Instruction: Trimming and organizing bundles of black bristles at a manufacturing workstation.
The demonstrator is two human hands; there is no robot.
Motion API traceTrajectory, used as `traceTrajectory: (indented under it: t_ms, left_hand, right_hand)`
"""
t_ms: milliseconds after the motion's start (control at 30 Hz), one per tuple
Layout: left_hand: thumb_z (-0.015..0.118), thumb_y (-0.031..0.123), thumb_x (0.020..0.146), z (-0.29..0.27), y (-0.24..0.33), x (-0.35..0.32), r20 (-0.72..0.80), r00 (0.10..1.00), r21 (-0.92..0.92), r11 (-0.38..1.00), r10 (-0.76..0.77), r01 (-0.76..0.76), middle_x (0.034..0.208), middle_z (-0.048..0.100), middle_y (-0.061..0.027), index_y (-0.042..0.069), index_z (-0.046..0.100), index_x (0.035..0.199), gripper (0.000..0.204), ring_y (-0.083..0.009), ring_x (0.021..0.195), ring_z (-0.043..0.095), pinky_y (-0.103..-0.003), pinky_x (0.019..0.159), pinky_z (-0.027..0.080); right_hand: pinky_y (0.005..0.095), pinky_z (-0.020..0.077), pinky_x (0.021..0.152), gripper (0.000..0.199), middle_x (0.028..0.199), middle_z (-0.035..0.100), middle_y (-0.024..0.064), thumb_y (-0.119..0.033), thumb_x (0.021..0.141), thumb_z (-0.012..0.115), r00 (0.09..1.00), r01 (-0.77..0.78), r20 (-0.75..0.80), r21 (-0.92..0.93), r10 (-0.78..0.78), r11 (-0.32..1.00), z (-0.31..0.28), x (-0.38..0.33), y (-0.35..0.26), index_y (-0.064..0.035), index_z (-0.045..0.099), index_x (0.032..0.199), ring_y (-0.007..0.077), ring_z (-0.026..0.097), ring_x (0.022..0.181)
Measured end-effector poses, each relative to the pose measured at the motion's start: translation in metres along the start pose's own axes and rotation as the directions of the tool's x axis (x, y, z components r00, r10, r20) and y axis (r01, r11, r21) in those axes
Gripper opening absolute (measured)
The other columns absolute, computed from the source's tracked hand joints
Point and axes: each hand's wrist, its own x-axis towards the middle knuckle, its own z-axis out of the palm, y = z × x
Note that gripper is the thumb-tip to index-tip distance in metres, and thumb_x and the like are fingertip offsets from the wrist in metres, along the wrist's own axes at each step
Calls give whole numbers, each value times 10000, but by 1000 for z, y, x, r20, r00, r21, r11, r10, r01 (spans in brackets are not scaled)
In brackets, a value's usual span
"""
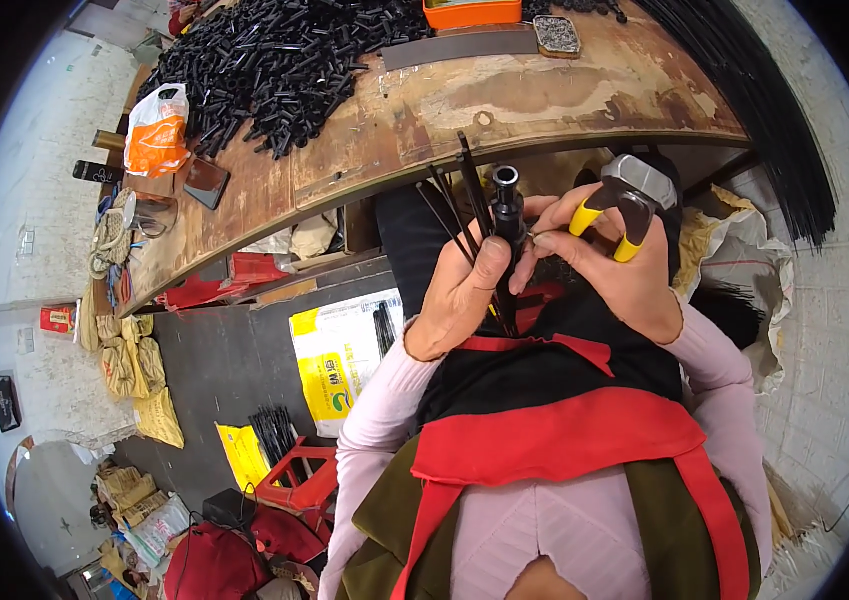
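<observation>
My left hand (465, 290) is closed around a bundle of thin black rods (472, 190), their ends fanning up toward the table edge. Beside them, against its fingers, stands a black cylindrical piece (508, 212) with a shiny round open end. My right hand (630, 285) is closed on pincers (635, 207) with yellow-sleeved handles and a broad grey metal head. Its thumb and fingertips pinch together close to the left fingers, just right of the black cylinder. Whatever lies between those fingertips is too small to make out. Both hands are above my lap, over a black and red apron (555, 435).
Ahead, the worn wooden table (505, 100) carries a heap of short black tubes (285, 60), an orange container (473, 12), a flat grey strip (460, 48) and a phone (207, 182). Long black rods (765, 110) overhang its right side. A red stool (300, 480) stands lower left.
</observation>
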Motion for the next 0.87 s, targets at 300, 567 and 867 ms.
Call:
traceTrajectory:
  t_ms: [300, 567, 867]
  left_hand:
    - [444, 465, 1016, -3, -5, 1, -31, 999, -23, 999, 37, -37, 775, 501, 8, -71, 468, 1320, 616, -74, 700, 434, -227, 691, 370]
    - [432, 494, 1011, -19, -9, 10, 16, 1000, -181, 983, 4, -1, 724, 458, 7, -62, 386, 1386, 672, -80, 641, 405, -227, 611, 355]
    - [444, 556, 983, -40, -18, 22, -72, 959, -81, 960, -273, 267, 714, 535, -43, -27, 439, 1364, 697, -96, 606, 466, -248, 568, 388]
  right_hand:
    - [365, 495, 936, 187, 954, 655, 127, 124, 870, 618, 999, 32, 12, -44, -31, 999, 5, 4, 2, 19, 544, 1006, 207, 641, 949]
    - [240, 497, 661, 194, 811, 653, 67, -8, 874, 658, 995, 81, 86, -353, -54, 932, -7, 38, -1, 17, 533, 1021, 112, 643, 713]
    - [247, 418, 472, 174, 607, 585, 47, -194, 1006, 515, 677, -498, 201, -583, 708, 641, -39, 21, -45, -29, 521, 1061, 107, 546, 474]
